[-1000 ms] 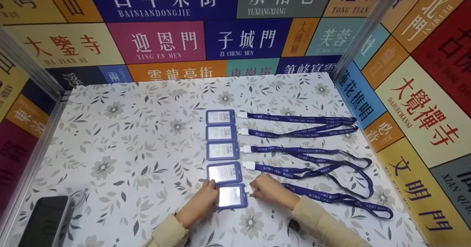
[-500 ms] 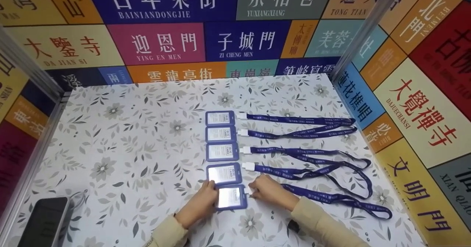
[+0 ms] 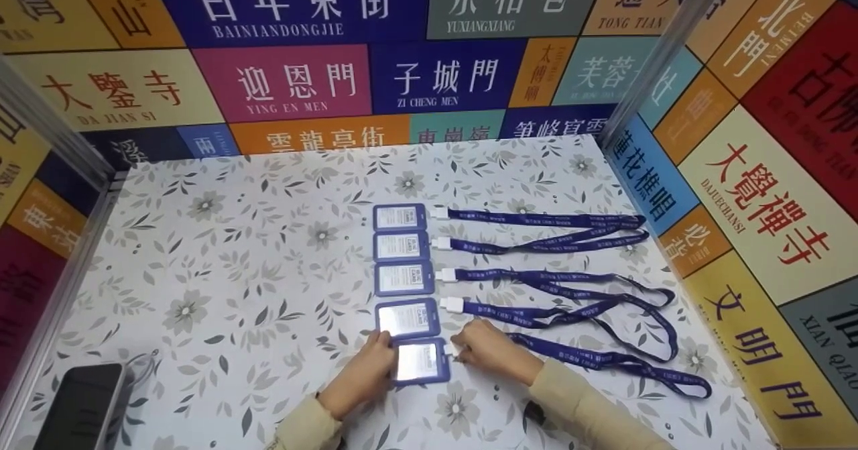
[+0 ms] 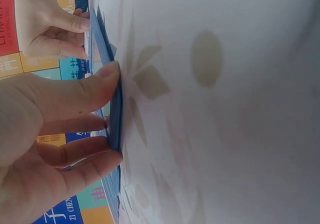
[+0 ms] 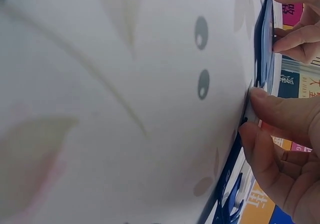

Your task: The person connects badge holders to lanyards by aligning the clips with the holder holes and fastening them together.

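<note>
A blue-framed badge holder [image 3: 421, 361] with a white card inside lies nearest the person in the head view. My left hand [image 3: 362, 369] holds its left edge; the left wrist view shows the thumb on one side of the thin holder [image 4: 116, 114] and fingers on the other. At the holder's right end, my right hand [image 3: 493, 349] pinches the white clip of a dark blue lanyard [image 3: 603, 359], mostly hidden behind the fingers. In the right wrist view, thumb and index finger of the right hand [image 5: 285, 144] meet at this clip, right beside the holder.
Several more badge holders [image 3: 405, 318] lie in a column beyond, each with a white-clipped lanyard [image 3: 549, 277] stretched rightward. A phone-like black device [image 3: 80, 406] lies at the left front. Walls with printed signs [image 3: 281, 80] bound the flower-patterned table [image 3: 268, 188].
Both hands keep their places on the holder and the clip; the head view has shifted only slightly.
</note>
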`<state>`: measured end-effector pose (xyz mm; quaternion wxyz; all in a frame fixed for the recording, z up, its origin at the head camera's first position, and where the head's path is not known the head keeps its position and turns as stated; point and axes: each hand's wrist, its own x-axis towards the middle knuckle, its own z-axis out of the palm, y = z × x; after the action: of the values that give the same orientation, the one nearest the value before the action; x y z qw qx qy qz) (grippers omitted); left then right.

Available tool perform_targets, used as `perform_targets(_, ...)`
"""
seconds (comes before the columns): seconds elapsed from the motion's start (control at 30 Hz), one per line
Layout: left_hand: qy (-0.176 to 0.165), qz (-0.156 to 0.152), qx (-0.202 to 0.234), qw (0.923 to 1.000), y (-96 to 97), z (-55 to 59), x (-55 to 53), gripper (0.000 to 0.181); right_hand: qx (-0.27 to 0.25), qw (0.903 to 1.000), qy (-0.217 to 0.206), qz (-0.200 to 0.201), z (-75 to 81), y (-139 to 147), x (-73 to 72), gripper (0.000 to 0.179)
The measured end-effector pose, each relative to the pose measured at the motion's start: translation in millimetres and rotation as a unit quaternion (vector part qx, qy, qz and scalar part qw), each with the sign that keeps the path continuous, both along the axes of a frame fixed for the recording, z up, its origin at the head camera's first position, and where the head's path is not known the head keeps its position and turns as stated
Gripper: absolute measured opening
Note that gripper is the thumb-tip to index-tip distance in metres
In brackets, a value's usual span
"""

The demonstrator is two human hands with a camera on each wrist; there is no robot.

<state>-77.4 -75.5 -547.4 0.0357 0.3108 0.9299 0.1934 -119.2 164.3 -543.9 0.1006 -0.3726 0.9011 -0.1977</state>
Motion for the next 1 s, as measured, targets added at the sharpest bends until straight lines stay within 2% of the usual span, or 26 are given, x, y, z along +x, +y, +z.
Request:
perform_targets(0.2, 0.017, -0.008, -0.012, 0.9998, 1.2, -1.3, -0.9, 0.032, 0.000, 0.9999, -0.013, -0.011, -0.4, 0.2, 0.6, 0.015)
perform_targets(0.43, 0.023, -0.010, 0.007, 0.9996, 0.3, -1.8, -1.5, 0.034, 0.000, 0.9992, -0.030, -0.026, 2.4, -0.9, 1.8, 0.010)
perform_targets(0.57, 0.011, -0.008, 0.007, 0.9999, 0.6, -1.3, -1.3, 0.036, 0.001, 0.9998, -0.008, -0.020, 1.9, -0.6, 2.8, 0.012)
perform_targets(0.73, -0.008, 0.000, -0.022, 0.9997, 2.0, -0.4, -1.9, 0.029, 0.000, 0.9997, 0.021, -0.009, -1.2, -0.3, 3.1, 0.014)
perform_targets(0.87, -0.027, 0.005, -0.039, 0.9989, 2.5, 0.4, -2.5, 0.029, 0.001, 0.9998, 0.015, -0.013, -2.3, -1.1, 3.4, 0.010)
perform_targets(1.0, -0.018, 0.003, -0.032, 0.9993, 1.7, -0.9, -1.6, 0.027, 0.005, 0.9998, 0.017, -0.013, -2.9, -1.7, 3.6, 0.010)
